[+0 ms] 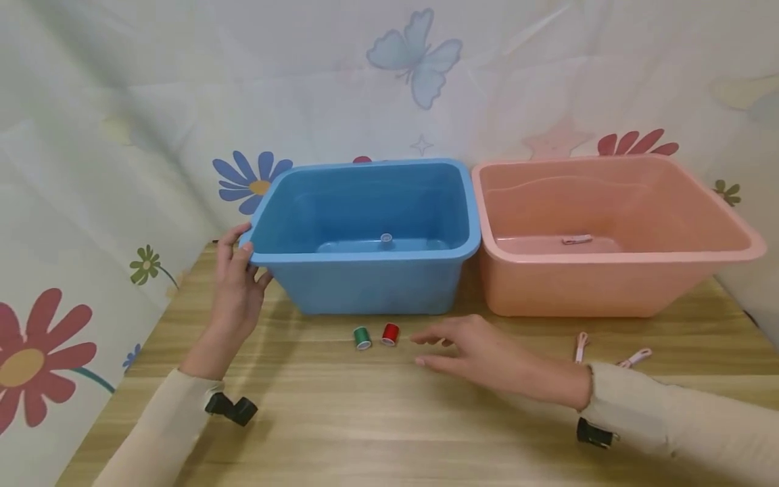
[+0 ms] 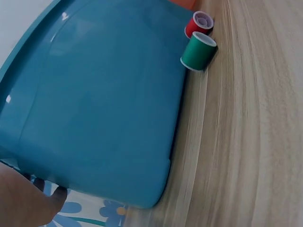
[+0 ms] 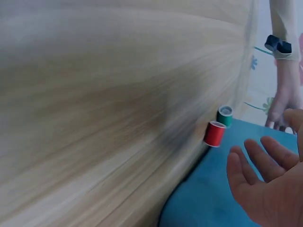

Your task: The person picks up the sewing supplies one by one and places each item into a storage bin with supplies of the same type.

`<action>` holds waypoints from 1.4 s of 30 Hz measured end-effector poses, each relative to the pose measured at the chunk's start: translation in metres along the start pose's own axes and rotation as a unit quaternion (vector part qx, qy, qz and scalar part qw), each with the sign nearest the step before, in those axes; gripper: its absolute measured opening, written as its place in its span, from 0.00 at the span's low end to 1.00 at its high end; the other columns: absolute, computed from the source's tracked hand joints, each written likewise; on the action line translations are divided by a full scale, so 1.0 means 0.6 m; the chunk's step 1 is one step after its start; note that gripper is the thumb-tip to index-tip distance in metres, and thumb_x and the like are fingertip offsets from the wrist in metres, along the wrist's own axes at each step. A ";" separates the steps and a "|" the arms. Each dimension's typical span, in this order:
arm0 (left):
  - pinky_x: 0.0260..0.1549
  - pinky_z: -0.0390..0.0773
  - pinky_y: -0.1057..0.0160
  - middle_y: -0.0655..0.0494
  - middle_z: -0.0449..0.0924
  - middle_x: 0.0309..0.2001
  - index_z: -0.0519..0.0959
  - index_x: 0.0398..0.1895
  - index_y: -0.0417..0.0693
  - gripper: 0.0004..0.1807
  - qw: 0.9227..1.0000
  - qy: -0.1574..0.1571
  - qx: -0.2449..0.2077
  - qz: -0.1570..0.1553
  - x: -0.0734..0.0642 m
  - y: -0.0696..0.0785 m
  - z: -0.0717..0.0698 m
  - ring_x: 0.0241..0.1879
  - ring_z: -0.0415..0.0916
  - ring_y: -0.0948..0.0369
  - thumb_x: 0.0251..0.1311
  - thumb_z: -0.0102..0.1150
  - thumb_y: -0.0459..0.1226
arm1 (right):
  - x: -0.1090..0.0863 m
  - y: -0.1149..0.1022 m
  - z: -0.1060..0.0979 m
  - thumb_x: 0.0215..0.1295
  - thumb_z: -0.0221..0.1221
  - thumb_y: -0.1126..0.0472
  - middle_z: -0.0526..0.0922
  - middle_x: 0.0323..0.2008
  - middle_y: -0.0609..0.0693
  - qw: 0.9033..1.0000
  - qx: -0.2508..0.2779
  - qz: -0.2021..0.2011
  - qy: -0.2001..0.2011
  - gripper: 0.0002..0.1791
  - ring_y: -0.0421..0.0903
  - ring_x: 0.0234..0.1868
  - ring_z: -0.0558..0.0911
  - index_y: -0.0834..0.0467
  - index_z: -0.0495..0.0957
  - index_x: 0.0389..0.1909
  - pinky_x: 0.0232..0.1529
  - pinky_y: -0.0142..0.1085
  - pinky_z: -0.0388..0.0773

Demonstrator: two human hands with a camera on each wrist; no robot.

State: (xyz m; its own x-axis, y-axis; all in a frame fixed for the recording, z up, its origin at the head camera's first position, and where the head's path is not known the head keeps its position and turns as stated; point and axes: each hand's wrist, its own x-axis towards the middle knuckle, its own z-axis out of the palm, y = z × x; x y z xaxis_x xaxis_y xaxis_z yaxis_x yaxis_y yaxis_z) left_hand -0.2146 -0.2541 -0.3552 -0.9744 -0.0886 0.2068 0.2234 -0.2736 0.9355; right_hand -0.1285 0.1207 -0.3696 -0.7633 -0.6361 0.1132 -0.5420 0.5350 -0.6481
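My left hand (image 1: 237,291) holds the front left corner of the rim of a blue plastic bin (image 1: 371,287), fingers over the edge and thumb below. One small white-ended spool (image 1: 386,238) lies inside on the bin's floor. In front of the bin, a green thread spool (image 1: 362,337) and a red thread spool (image 1: 390,334) lie side by side on the wooden table. Just right of the red spool hovers my right hand (image 1: 481,352), fingers apart and loosely bent, nothing between them. The right wrist view shows its palm and fingertips near the red spool (image 3: 214,134).
A pink bin (image 1: 572,287) stands against the blue one on the right, with a small pale bundle of cord (image 1: 577,239) inside. Two similar bundles, one upright (image 1: 581,346) and one slanting (image 1: 635,358), lie before it. A patterned curtain (image 1: 292,81) hangs behind.
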 end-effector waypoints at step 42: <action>0.56 0.72 0.60 0.50 0.58 0.73 0.58 0.72 0.60 0.28 1.000 -0.001 0.014 0.010 -0.002 -0.006 0.004 0.71 0.61 0.49 0.73 0.52 0.47 | 0.104 0.022 0.102 0.64 0.70 0.56 0.86 0.44 0.50 0.996 -0.052 0.042 0.056 0.20 0.47 0.46 0.81 0.61 0.81 0.52 0.51 0.43 0.79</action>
State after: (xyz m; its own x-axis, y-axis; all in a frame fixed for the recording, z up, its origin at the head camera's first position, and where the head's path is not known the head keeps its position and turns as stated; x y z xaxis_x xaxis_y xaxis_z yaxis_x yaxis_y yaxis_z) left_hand -0.2141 -0.2505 -0.3578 -0.9695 -0.0922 0.2269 0.2430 -0.2446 0.9387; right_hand -0.1619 0.0539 -0.4172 -0.8381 -0.5247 0.1489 -0.5046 0.6421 -0.5772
